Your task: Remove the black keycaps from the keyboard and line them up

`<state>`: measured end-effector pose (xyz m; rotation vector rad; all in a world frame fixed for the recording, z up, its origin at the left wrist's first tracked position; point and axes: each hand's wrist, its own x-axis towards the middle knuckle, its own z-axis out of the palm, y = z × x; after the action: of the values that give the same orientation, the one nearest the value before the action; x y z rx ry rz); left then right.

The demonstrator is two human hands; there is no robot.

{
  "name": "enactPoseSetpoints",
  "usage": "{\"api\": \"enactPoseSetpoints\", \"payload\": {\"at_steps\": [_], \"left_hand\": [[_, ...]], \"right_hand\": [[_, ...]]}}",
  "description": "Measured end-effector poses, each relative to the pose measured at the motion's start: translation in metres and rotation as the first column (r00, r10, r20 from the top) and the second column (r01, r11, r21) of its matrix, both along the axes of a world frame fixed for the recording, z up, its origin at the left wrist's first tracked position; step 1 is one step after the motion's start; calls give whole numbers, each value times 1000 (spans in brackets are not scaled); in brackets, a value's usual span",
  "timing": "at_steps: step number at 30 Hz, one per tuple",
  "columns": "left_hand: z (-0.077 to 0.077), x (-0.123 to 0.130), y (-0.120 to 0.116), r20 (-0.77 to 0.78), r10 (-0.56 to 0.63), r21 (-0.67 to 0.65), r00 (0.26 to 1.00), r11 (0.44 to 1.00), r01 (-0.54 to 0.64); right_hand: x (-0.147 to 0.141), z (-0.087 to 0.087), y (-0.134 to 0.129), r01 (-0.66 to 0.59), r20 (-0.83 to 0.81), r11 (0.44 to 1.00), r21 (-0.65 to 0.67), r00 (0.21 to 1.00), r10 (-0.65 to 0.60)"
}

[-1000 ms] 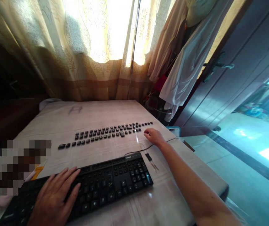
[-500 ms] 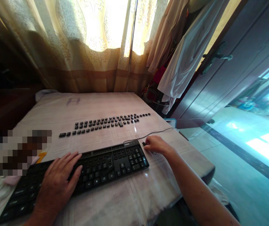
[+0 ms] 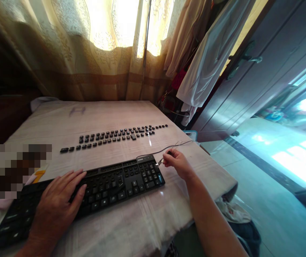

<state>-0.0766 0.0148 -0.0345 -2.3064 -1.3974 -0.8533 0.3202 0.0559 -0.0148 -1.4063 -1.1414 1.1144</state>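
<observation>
A black keyboard point(image 3: 135, 182) lies slantwise on the cloth-covered table. My left hand point(image 3: 59, 201) rests flat across its left part, fingers stretched out and thumb apart. Pinched in my right hand point(image 3: 174, 162) is a small keycap puller point(image 3: 159, 164), with a dark handle, thin wires behind and a shiny metal end. That metal end is at the keyboard's right edge, by the number keys; whether it touches a key I cannot tell. Beyond the keyboard, loose black keycaps point(image 3: 111, 134) lie in long rows. Several key positions under the upper rows look bare.
The keyboard's cable point(image 3: 166, 147) runs off to the right behind my right hand. An orange item point(image 3: 39, 175) lies at the left beside a blurred patch. Curtains point(image 3: 88, 67) hang behind the table point(image 3: 110, 113). Clothes point(image 3: 205, 67) and a door point(image 3: 238, 82) stand at the right.
My right hand has turned the keycap puller round: its wires pointed at the keyboard before, now the metal end does. My left hand stays on the keyboard. The view has shifted slightly.
</observation>
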Motion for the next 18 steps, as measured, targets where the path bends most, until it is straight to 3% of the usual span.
{"api": "enactPoseSetpoints", "payload": {"at_steps": [5, 11, 14, 18], "left_hand": [[-1, -1, 0, 13, 1, -16, 1000, 1000, -1], [0, 0, -1, 21, 4, -37, 1000, 999, -3], [0, 0, -1, 19, 6, -37, 1000, 999, -5], [0, -1, 0, 20, 0, -32, 1000, 999, 1]], "right_hand": [[-17, -4, 2, -45, -19, 997, 70, 999, 46], [-11, 2, 4, -223, 86, 964, 143, 973, 213], [-12, 14, 6, -392, 310, 904, 172, 892, 328], [-17, 31, 12, -576, 580, 808, 125, 703, 411]]}}
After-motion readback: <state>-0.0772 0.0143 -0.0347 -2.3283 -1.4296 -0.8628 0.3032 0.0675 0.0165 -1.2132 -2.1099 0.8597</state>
